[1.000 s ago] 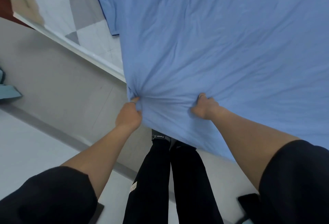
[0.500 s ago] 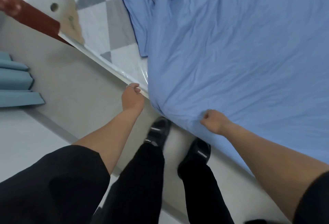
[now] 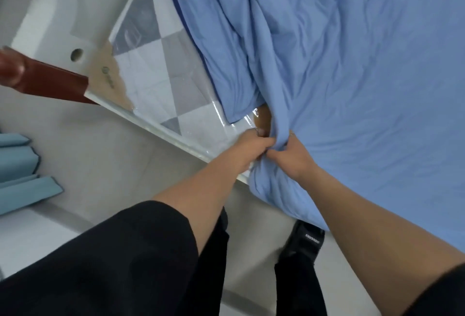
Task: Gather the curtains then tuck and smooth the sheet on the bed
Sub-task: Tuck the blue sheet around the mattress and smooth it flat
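Both hands have just come together at the mattress (image 3: 161, 94) corner. The left hand (image 3: 254, 149) and right hand (image 3: 289, 154) now close their fingers on one bunched fold of the blue sheet (image 3: 352, 76), apparently gathering slack to tuck beneath that corner.

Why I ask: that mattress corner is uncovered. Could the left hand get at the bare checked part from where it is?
Probably yes. The left hand grips the bunched blue sheet right at the mattress edge, and nothing lies between it and the bare checked surface, though it would have to let go first.
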Demonstrator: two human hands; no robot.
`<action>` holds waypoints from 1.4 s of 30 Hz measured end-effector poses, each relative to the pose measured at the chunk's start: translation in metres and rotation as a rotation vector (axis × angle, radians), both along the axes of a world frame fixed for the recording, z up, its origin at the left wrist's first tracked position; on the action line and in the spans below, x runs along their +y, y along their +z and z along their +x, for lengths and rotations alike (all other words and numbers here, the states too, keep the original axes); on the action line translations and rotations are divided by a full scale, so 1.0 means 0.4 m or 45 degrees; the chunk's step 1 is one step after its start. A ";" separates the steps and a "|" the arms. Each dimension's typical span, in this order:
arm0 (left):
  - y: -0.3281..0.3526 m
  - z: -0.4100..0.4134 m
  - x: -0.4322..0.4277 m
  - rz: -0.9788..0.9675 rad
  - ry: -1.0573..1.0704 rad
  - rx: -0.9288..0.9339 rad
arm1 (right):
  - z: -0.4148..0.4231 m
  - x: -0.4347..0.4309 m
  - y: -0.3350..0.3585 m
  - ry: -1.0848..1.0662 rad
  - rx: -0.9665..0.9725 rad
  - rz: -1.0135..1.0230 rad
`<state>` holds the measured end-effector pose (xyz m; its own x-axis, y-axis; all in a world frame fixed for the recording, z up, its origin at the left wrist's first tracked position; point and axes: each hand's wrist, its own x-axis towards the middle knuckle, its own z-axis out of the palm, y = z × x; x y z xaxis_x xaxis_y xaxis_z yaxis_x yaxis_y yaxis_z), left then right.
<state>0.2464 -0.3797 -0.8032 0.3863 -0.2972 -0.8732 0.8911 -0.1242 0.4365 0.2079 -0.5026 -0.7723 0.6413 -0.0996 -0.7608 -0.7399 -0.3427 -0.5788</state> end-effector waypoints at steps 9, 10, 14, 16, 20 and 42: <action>0.004 0.017 -0.014 -0.047 -0.119 -0.133 | -0.022 -0.042 0.013 -0.302 0.191 -0.008; 0.006 0.014 -0.008 -0.036 -0.064 -0.114 | -0.023 -0.044 0.011 -0.334 0.182 -0.058; 0.009 0.014 0.047 0.003 0.179 0.065 | -0.020 -0.052 -0.011 -0.434 0.185 -0.179; 0.024 0.012 0.090 -0.054 0.274 0.138 | -0.017 -0.048 -0.013 -0.407 0.219 -0.186; 0.044 -0.014 0.168 -0.432 0.309 0.433 | -0.017 -0.033 -0.023 -0.134 0.246 -0.232; -0.027 -0.255 0.447 1.275 0.496 -0.309 | -0.005 0.050 -0.053 0.775 0.508 -0.558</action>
<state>0.1445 -0.2009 -0.8141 0.4940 0.6823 -0.5389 0.8501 -0.2489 0.4641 0.2059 -0.4828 -0.7934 0.3705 -0.1627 -0.9145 -0.4739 -0.8798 -0.0354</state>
